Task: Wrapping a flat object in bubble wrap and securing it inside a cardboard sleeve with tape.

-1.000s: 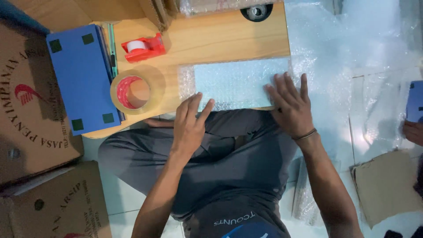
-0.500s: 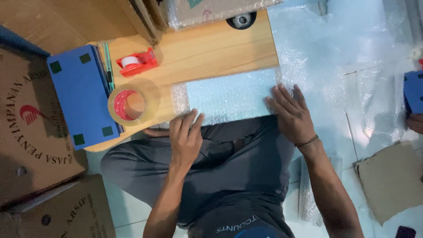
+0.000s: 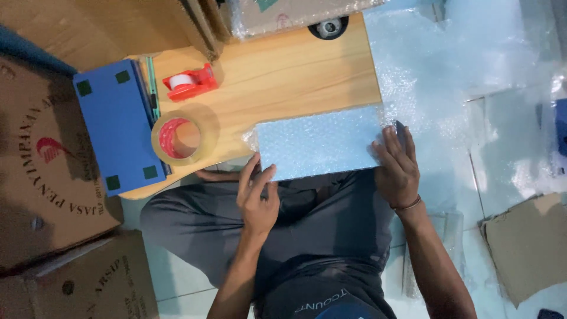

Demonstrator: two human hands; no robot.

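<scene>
Pinching near-left corner of bubble-wrapped flat blue panel (image 3: pixel 319 145) with left hand (image 3: pixel 257 195); right hand (image 3: pixel 397 165) clamped over right edge. Lying half on wooden table (image 3: pixel 295 77), half over lap. Probably light, stiff, slippery wrap; best held by edges. Tape roll (image 3: pixel 177 139) left of pinch.
</scene>
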